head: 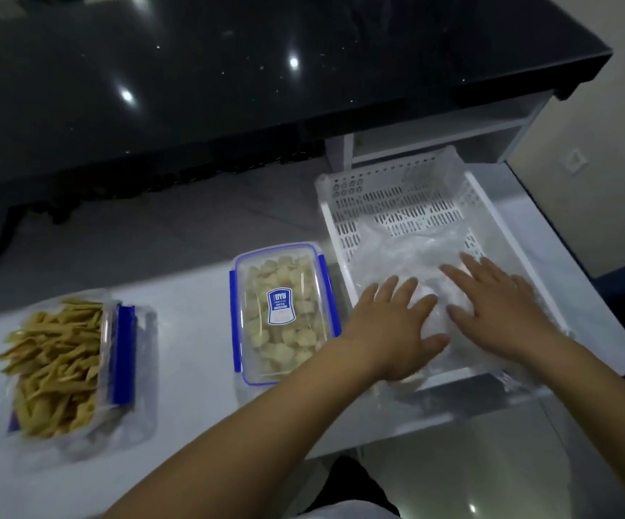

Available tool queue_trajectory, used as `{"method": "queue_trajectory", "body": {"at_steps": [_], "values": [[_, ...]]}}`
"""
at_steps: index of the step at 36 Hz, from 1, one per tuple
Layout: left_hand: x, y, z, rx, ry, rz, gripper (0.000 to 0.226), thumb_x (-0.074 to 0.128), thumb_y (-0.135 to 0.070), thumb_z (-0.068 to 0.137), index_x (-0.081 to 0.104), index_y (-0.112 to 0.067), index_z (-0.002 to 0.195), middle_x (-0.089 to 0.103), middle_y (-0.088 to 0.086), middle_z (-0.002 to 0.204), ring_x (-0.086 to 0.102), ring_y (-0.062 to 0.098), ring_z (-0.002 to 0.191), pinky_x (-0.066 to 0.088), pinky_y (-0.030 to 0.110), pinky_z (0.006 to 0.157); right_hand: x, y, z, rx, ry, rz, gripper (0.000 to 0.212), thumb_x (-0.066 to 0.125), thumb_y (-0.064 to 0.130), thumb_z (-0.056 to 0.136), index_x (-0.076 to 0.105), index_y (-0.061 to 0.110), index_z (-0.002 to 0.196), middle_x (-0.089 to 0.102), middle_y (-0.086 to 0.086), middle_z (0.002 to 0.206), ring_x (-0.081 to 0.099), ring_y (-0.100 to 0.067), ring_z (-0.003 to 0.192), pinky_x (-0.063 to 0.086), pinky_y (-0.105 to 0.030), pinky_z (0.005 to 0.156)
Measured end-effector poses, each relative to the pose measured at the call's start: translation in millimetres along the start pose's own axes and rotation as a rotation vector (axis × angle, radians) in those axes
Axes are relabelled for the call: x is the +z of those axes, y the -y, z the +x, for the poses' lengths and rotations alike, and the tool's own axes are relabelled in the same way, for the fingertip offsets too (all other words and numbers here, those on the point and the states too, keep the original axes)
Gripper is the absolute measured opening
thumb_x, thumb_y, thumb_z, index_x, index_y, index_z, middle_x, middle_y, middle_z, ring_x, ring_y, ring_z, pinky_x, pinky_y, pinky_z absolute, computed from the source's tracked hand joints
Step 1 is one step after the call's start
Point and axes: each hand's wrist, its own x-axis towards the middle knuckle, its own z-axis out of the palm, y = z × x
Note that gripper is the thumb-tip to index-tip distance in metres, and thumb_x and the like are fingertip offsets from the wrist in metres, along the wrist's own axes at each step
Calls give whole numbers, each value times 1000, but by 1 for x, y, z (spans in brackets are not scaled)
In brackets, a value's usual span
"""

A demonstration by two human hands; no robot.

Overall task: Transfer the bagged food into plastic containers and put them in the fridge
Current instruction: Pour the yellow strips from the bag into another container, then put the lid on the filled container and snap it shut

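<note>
A white perforated basket [344,219] sits on the white table at the right, holding clear plastic bags [412,249] of pale food. My left hand [393,327] and my right hand [498,305] both lie flat on the bags inside the basket, fingers spread. Left of the basket stands a lidded clear container with blue clips [284,312], filled with pale chunks. At the far left an open container [123,368] holds yellow fry-like sticks [56,368].
A black glossy counter [228,69] runs across the back. A white shelf unit [434,136] stands behind the basket. The white table edge [416,432] is near me, with grey floor below at the right.
</note>
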Motion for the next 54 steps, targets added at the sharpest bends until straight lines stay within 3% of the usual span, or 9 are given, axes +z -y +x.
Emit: {"method": "queue_trajectory", "body": {"at_steps": [3,10,18,24,29,37,41,46,54], "values": [[-7,24,-51,26,-189,-155,67,29,-70,98,12,-44,158,-1,-7,170,-7,16,155,-6,35,119,-23,23,-24,-24,-132,117,68,55,47,95,22,40,155,6,1,169,5,-24,154,14,-51,122],[23,113,-209,-290,-449,-299,72,25,-81,89,-4,-60,151,-20,-27,162,-24,0,149,-6,32,120,-31,156,-98,-246,-331,366,65,58,50,90,38,36,150,21,7,165,8,-17,154,13,-46,123],[96,194,-377,-673,-584,-335,83,13,-91,79,-9,-55,151,-19,-14,167,-17,13,154,3,43,126,58,349,-154,-466,-66,343,70,48,66,91,19,49,152,1,18,166,-6,-9,153,7,-45,125],[158,244,-475,-835,-590,-528,82,48,-67,92,2,-46,157,-17,-6,168,-21,18,153,-3,41,124,119,435,-184,-596,53,168,70,44,69,91,15,50,152,-2,15,167,-9,-12,153,4,-43,123],[178,291,-539,-1025,-607,-581,83,53,-61,94,7,-38,160,-12,1,169,-13,26,155,0,43,124,141,490,-202,-651,89,78,69,45,66,93,17,47,153,1,12,167,-6,-14,154,9,-43,122],[145,399,-545,-1150,-593,-441,95,54,-72,86,8,-32,160,-5,10,169,-7,34,155,3,51,124,136,539,-198,-656,126,-38,67,46,65,94,18,49,152,-4,13,167,-12,-16,153,4,-48,123],[122,451,-523,-1225,-515,-460,115,56,-84,73,-2,-34,159,-13,9,168,-10,38,154,1,56,121,136,554,-184,-648,138,-27,65,46,64,94,18,50,152,-2,12,167,-11,-17,154,4,-47,124],[117,485,-510,-1301,-398,-488,136,60,-90,52,-9,-38,157,-8,15,167,4,41,152,13,57,119,133,575,-161,-671,147,5,64,44,65,94,18,52,151,-1,12,167,-11,-17,154,5,-46,125],[107,491,-509,-1335,-367,-438,131,68,-79,49,-8,-48,151,14,10,160,28,37,140,32,53,104,119,614,-124,-751,225,423,61,55,59,91,29,54,146,15,30,158,12,6,144,20,-27,116]]}}
